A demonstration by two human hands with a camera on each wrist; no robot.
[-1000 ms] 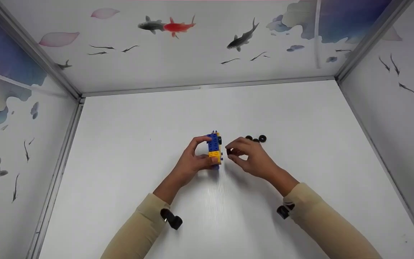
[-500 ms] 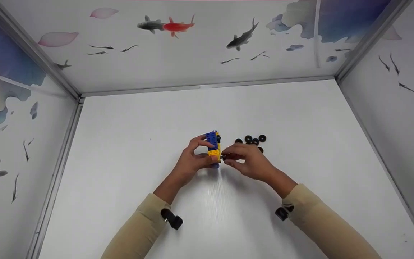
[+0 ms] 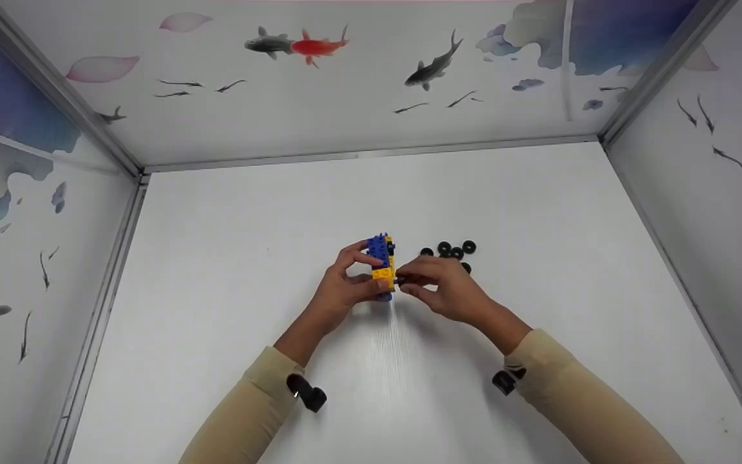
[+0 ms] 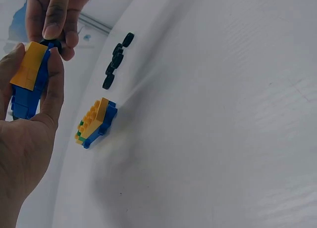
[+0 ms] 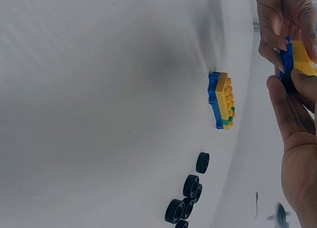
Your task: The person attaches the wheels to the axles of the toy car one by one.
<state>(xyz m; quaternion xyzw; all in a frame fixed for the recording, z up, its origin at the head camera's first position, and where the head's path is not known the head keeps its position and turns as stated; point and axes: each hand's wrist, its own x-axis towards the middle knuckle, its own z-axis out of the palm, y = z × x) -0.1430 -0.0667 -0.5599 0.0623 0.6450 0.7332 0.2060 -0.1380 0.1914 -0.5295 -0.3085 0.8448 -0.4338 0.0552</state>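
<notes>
Left hand: this hand [image 3: 345,281] grips the block toy between its thumb and fingers.
Block toy: the toy [image 3: 382,275] is blue and yellow, with little bumps on the blue part. It is held in front of the person, near the middle of the counter [image 3: 248,290]. A black bit shows on its right side, toward the far end.
Right hand: this hand [image 3: 445,288] pinches a small black wheel [image 3: 399,281] with its thumb and fingertips.
Small black wheel: it is right up against the toy's right side (fingers cover most of it, so I can't tell if it is all the way on).
Loose wheels: a bunch of black wheels [image 3: 444,248] lies on the counter just past the right hand, some of them touching.
Other toy: in both wrist views a second block toy [image 4: 99,121] sits on the counter near the loose wheels. It has yellow bumps, a little green and a blue bottom.
Sleeves: both arms wear tan sleeves [image 3: 236,403], with a black gadget [image 3: 307,393] at each wrist.
Walls: white walls [image 3: 345,109] stand around the counter, with painted fish, one partly red.
</notes>
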